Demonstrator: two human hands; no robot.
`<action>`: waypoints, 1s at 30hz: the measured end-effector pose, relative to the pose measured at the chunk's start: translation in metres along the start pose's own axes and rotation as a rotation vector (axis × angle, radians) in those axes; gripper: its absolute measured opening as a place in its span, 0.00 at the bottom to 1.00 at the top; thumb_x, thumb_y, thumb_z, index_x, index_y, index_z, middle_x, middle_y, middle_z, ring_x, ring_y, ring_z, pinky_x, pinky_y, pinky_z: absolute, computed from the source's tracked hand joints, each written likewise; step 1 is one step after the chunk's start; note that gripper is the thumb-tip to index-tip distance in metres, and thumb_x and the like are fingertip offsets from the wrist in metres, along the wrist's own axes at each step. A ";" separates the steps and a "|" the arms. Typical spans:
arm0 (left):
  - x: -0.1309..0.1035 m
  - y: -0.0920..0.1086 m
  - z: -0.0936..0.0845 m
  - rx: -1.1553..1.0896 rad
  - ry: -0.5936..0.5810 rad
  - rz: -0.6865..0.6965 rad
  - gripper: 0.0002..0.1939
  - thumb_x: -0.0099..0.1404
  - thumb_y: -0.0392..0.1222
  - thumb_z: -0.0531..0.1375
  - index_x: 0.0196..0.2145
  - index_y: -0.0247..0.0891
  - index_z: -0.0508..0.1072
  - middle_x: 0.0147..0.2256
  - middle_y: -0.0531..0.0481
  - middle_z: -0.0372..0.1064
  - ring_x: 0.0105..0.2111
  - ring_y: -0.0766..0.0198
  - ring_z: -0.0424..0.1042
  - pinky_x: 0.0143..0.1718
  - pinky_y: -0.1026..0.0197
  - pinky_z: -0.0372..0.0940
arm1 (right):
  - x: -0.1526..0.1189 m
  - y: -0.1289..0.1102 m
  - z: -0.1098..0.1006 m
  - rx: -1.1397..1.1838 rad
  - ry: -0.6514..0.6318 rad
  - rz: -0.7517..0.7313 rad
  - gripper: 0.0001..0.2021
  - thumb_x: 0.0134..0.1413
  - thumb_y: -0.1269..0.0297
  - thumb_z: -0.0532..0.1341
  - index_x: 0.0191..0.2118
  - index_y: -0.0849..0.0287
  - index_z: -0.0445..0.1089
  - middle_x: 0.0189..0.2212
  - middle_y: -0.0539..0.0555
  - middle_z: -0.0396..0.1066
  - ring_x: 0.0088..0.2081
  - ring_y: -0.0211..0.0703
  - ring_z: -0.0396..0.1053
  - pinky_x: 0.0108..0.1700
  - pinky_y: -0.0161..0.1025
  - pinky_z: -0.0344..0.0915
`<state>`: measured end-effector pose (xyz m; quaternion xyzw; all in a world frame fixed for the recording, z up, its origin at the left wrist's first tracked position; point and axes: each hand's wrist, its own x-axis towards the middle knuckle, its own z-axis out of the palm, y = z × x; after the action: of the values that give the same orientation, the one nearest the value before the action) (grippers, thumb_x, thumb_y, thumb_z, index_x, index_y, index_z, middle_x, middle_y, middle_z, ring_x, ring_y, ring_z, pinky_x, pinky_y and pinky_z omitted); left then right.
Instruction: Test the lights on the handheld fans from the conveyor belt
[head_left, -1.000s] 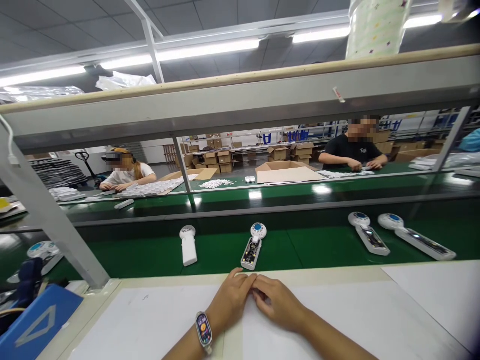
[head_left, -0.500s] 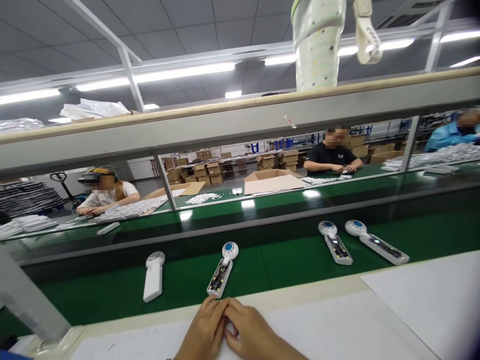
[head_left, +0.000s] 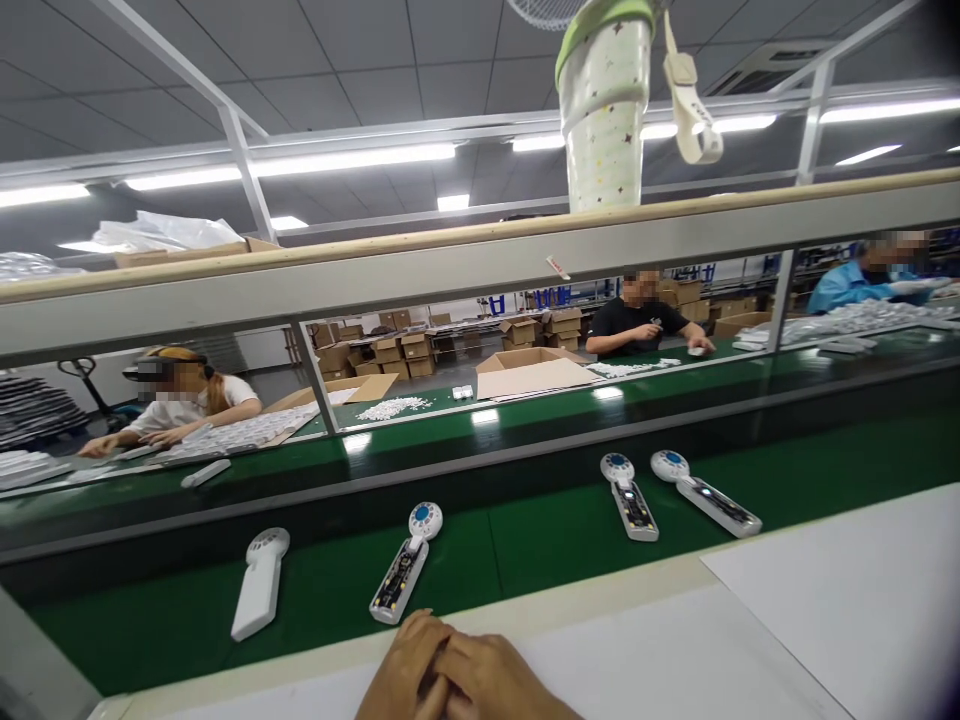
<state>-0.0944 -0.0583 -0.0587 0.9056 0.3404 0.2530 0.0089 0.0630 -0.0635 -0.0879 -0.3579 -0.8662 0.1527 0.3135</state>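
My left hand (head_left: 405, 668) and my right hand (head_left: 493, 675) are folded together over the white work surface, fingers curled against each other; no object shows in either. Just beyond my left fingertips, apart from them, lies a white handheld fan (head_left: 405, 565) with a blue-centred round head and an open handle baring its circuit board. To its left is a closed white fan (head_left: 259, 585). Two more open-handled fans lie to the right: one fan (head_left: 631, 500) and another fan (head_left: 709, 495), each with a small light glowing on its board.
The fans lie on a green conveyor belt (head_left: 540, 560). White sheets (head_left: 862, 580) cover the near table. A shelf (head_left: 420, 245) crosses above the belt and carries a patterned cup (head_left: 606, 120). Co-workers sit beyond it, near a cardboard box (head_left: 532, 378) and heaps of white parts (head_left: 394, 408).
The fans have moved left relative to the table edge. My hands sit slightly lower in view and stay together, fingers more curled. My view has shifted a little. The co-worker in black has spread both hands apart.
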 end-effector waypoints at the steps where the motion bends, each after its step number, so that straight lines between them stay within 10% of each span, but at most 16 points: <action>1: 0.001 0.000 0.002 -0.017 -0.007 -0.015 0.13 0.58 0.32 0.52 0.41 0.37 0.67 0.40 0.43 0.70 0.42 0.57 0.69 0.52 0.49 0.61 | -0.001 0.002 0.000 -0.008 0.003 0.012 0.16 0.44 0.75 0.56 0.41 0.58 0.67 0.40 0.54 0.72 0.39 0.44 0.70 0.42 0.33 0.64; 11: 0.027 0.002 0.018 -0.180 -0.059 -0.166 0.10 0.59 0.33 0.51 0.38 0.36 0.67 0.41 0.43 0.67 0.44 0.56 0.64 0.50 0.49 0.58 | -0.003 0.019 -0.010 -0.011 0.139 0.137 0.11 0.39 0.78 0.54 0.31 0.59 0.68 0.30 0.52 0.70 0.30 0.40 0.67 0.33 0.32 0.62; 21: 0.018 -0.010 0.042 -0.155 -0.094 -0.028 0.11 0.60 0.38 0.53 0.41 0.36 0.63 0.40 0.44 0.66 0.42 0.56 0.64 0.53 0.43 0.52 | -0.004 0.051 -0.022 0.226 0.384 0.309 0.06 0.45 0.74 0.53 0.26 0.58 0.65 0.28 0.51 0.67 0.22 0.37 0.62 0.24 0.34 0.59; 30: 0.021 0.001 0.028 -0.108 -0.132 -0.105 0.09 0.60 0.36 0.53 0.40 0.34 0.64 0.40 0.43 0.66 0.42 0.56 0.65 0.53 0.44 0.53 | 0.004 0.055 -0.020 0.260 0.361 0.318 0.05 0.42 0.75 0.52 0.26 0.59 0.61 0.28 0.51 0.65 0.21 0.36 0.62 0.24 0.33 0.57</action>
<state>-0.0672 -0.0414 -0.0733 0.8994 0.3720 0.2098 0.0932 0.1030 -0.0215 -0.0982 -0.4674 -0.7024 0.2436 0.4783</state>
